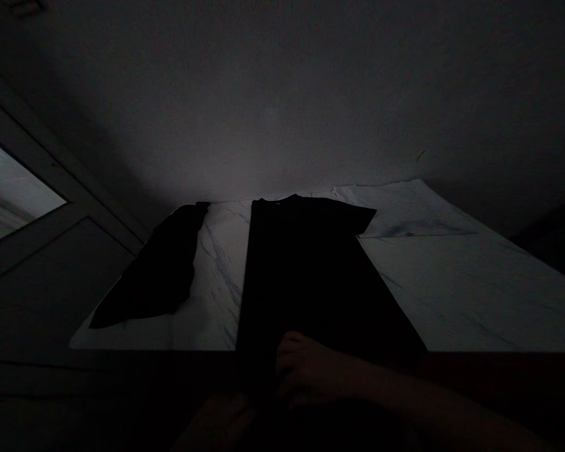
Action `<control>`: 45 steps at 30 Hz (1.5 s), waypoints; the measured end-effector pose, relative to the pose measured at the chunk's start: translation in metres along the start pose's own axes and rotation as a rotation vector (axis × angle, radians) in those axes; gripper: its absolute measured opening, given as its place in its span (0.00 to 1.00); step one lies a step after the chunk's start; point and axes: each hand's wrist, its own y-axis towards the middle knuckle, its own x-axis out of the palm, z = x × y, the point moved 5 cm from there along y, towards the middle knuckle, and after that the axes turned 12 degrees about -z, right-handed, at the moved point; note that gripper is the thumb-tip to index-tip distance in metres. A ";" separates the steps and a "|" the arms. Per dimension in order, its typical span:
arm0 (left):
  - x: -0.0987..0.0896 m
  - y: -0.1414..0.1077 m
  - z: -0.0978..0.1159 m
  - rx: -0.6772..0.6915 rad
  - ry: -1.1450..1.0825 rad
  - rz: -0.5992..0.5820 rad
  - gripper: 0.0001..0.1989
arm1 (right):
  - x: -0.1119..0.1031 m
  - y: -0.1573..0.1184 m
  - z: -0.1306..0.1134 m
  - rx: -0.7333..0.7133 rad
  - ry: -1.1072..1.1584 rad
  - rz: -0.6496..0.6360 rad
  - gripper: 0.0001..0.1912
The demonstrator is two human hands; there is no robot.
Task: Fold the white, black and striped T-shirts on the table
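A black T-shirt (306, 276) lies on a white marble-patterned table (475, 295), its collar toward the wall. One short sleeve points right, while the left side runs in a straight edge with no sleeve showing. At the table's front edge my right hand (301, 367) is over the lower part of the shirt, its fingers curled closed on the dark fabric. Lower and to the left, my left hand (226, 411) is close to the shirt's bottom left corner. Deep shadow hides its fingers and whatever they touch.
Another dark piece of cloth (160, 270) lies on the table's left side. A pale wall (273, 113) rises behind the table. At the left stands a panelled door (51, 270) with a light pane. The whole room is very dim.
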 end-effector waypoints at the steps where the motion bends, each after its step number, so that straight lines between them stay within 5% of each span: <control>1: -0.009 0.007 -0.005 0.019 -0.007 -0.009 0.20 | -0.006 -0.001 -0.001 -0.010 0.028 -0.009 0.10; 5: -0.056 0.063 -0.040 0.038 -0.015 0.015 0.23 | -0.046 -0.007 0.025 0.142 0.099 0.142 0.12; 10: -0.095 0.197 -0.083 0.055 0.006 -0.026 0.19 | -0.102 -0.034 0.116 0.554 -0.015 0.329 0.15; 17: -0.064 0.391 -0.108 0.086 0.087 -0.173 0.20 | -0.177 -0.162 0.239 1.246 -0.198 0.606 0.16; 23: -0.026 0.501 -0.068 0.086 0.029 -0.144 0.16 | -0.206 -0.235 0.292 1.622 -0.202 0.658 0.21; 26: -0.014 0.526 -0.059 -0.047 0.045 -0.041 0.19 | -0.207 -0.247 0.306 1.661 -0.161 0.661 0.23; 28: -0.015 0.534 -0.076 -0.180 0.046 0.004 0.20 | -0.208 -0.247 0.308 1.649 -0.206 0.669 0.24; 33: -0.043 0.521 -0.184 -0.364 0.041 -0.118 0.18 | -0.216 -0.194 0.293 1.351 -0.323 0.649 0.14; 36: -0.065 0.497 -0.248 -0.478 0.095 -0.185 0.17 | -0.216 -0.132 0.293 1.161 -0.149 0.585 0.11; 38: -0.072 0.483 -0.274 -0.526 0.139 -0.219 0.16 | -0.215 -0.094 0.301 1.163 0.014 0.569 0.15; 42: -0.070 0.470 -0.291 -0.557 0.211 -0.263 0.12 | -0.210 -0.048 0.323 1.269 0.208 0.603 0.24; 45: -0.063 0.473 -0.293 -0.541 0.240 -0.276 0.10 | -0.206 -0.037 0.335 1.261 0.233 0.627 0.18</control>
